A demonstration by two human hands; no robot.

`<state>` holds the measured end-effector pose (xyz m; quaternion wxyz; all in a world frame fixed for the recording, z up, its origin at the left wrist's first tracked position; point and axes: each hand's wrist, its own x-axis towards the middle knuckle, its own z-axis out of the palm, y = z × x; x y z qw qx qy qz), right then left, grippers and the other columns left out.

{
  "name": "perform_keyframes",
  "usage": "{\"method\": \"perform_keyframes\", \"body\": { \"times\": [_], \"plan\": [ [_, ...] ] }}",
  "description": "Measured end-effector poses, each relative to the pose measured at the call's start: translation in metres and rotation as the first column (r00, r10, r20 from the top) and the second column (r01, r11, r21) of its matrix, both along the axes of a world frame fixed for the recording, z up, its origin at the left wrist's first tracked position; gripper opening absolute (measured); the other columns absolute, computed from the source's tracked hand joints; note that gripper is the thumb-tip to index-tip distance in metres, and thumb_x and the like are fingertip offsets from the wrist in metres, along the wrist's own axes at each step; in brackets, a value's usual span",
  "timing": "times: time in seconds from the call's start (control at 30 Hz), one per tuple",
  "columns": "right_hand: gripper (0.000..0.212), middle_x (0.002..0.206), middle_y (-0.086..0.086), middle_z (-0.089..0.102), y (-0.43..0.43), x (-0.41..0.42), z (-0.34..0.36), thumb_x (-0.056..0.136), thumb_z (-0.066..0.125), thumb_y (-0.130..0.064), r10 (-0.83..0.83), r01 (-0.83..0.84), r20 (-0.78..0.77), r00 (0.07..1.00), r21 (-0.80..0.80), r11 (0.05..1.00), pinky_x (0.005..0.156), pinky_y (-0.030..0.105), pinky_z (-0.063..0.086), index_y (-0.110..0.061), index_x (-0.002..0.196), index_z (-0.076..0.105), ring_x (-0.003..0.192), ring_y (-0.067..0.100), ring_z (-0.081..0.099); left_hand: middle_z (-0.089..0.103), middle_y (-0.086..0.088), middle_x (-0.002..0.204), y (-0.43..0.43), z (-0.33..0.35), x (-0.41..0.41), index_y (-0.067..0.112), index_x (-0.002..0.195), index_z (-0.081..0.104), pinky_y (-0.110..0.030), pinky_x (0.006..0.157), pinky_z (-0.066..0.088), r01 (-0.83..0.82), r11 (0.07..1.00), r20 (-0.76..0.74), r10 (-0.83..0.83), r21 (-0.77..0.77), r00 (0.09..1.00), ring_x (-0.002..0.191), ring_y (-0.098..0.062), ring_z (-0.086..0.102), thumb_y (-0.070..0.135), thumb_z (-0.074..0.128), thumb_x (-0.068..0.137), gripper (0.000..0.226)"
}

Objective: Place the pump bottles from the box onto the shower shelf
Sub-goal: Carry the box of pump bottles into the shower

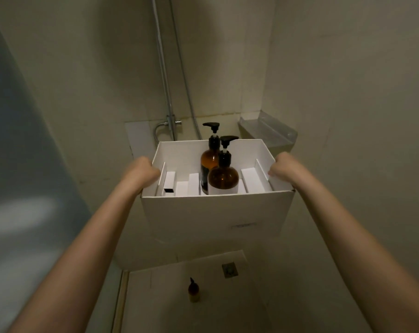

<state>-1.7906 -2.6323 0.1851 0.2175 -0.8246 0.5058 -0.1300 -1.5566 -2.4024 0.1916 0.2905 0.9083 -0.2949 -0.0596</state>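
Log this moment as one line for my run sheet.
hands: left, right hold white box | inside: two amber pump bottles | shower shelf: bare

**Both arms out, both hands clamped**

My arms reach forward and slightly up, bare to above the elbow, spread apart; my left hand (143, 171) is curled into a fist over the left rim of the white box (213, 212), knuckles up; my right hand (281, 168) grips the right rim the same way, fingertips (270, 173) hooked over the edge; both wrists are straight.
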Motion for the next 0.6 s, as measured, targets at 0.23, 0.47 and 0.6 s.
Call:
{"method": "perform_keyframes", "body": {
  "times": [0.23, 0.47, 0.6],
  "plan": [
    [0.029, 0.105, 0.021, 0.066, -0.031, 0.029, -0.026, 0.081, 0.052, -0.011, 0.089, -0.09, -0.062, 0.994, -0.008, 0.996, 0.077, 0.036, 0.049, 0.001, 0.105, 0.063, 0.096, 0.037, 0.063, 0.056, -0.02, 0.076, -0.011, -0.035, 0.011, 0.007, 0.056, 0.045, -0.029, 0.058, 0.035, -0.087, 0.996, -0.028, 0.088, 0.021, 0.996, 0.073, -0.034, 0.056, 0.004, 0.054, 0.077, 0.023],
    [0.029, 0.102, 0.017, 0.066, -0.04, 0.052, -0.066, 0.083, 0.047, -0.012, 0.131, -0.133, -0.111, 0.985, -0.01, 0.991, 0.073, 0.034, 0.049, -0.002, 0.105, 0.063, 0.092, 0.035, 0.063, 0.046, -0.012, 0.055, -0.007, -0.08, 0.015, 0.009, 0.052, 0.041, -0.028, 0.047, 0.026, -0.144, 0.987, 0.047, 0.141, 0.067, 0.989, 0.066, -0.037, 0.053, 0.005, 0.052, 0.077, 0.027],
    [0.027, 0.101, 0.02, 0.066, -0.035, 0.064, -0.098, 0.082, 0.047, -0.01, 0.148, -0.148, -0.105, 0.983, 0.012, 0.989, 0.071, 0.033, 0.046, 0.0, 0.101, 0.063, 0.092, 0.036, 0.063, 0.048, -0.007, 0.057, -0.001, -0.108, 0.021, 0.011, 0.058, 0.048, -0.029, 0.056, 0.034, -0.167, 0.978, 0.043, 0.163, 0.125, 0.986, 0.066, -0.033, 0.052, 0.008, 0.051, 0.077, 0.019]
  ]
}}
